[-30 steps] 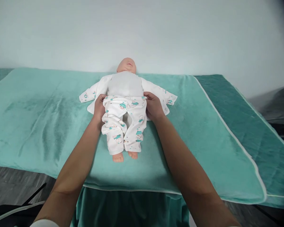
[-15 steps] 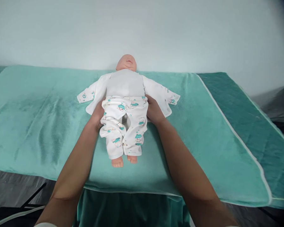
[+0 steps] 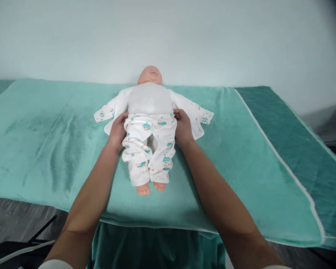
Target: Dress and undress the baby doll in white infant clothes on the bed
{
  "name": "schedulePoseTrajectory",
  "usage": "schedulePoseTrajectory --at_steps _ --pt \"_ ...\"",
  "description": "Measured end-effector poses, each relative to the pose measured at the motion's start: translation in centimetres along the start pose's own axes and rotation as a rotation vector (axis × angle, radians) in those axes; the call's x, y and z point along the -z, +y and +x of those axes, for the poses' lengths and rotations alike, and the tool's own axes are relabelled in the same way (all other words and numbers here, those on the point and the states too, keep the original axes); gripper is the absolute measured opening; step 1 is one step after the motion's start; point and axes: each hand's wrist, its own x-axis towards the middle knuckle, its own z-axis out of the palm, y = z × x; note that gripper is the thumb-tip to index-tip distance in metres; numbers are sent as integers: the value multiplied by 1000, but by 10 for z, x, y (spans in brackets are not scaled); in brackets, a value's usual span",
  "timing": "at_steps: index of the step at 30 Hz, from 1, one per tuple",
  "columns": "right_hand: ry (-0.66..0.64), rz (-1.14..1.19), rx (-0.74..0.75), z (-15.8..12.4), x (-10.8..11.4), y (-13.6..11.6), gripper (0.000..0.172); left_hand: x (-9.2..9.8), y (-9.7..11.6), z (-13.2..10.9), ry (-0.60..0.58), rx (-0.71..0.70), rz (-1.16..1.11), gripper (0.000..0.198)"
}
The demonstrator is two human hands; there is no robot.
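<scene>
A baby doll (image 3: 150, 76) lies on its back, its head toward the wall and its bare feet toward me. It wears white printed baby trousers (image 3: 161, 144), pulled up to the waist, with a gap at the crotch. An unfastened white jacket (image 3: 184, 102) is on its arms and spreads out at both sides of the plain torso. My left hand (image 3: 119, 129) is closed at the waistband on the left side. On the other side, my right hand (image 3: 182, 127) grips the waistband, fingers curled round its edge and partly hidden.
Under the doll is a padded table with a green velvet cover (image 3: 67, 149), edged in white piping at the right. A pale wall (image 3: 168, 37) stands behind it. Darker green cloth (image 3: 156, 246) hangs at the front, and a pale cable (image 3: 25, 252) runs at lower left.
Both hands have come up slightly along the trousers' sides, and more of my fingers shows at the waistband. The doll lies as before, with the view shifted a little.
</scene>
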Motion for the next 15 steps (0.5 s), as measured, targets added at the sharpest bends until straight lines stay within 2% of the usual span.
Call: schedulePoseTrajectory --at_steps 3,5,7,10,12,15 --pt "114 83 -29 -9 2 -11 26 2 2 -4 68 -9 -51 18" --pt "84 31 14 -14 9 -21 25 5 3 -7 71 -90 -36 12" --pt "26 -19 56 -17 17 -30 22 10 5 -9 12 -171 17 12" --pt "-76 -46 88 -18 30 -38 15 21 7 -9 -150 -223 159 17" --pt "-143 -49 92 -17 35 -40 19 28 8 -8 -230 -245 243 20" --pt "-224 -38 77 -16 38 -41 35 33 8 -5 -253 -293 300 18"
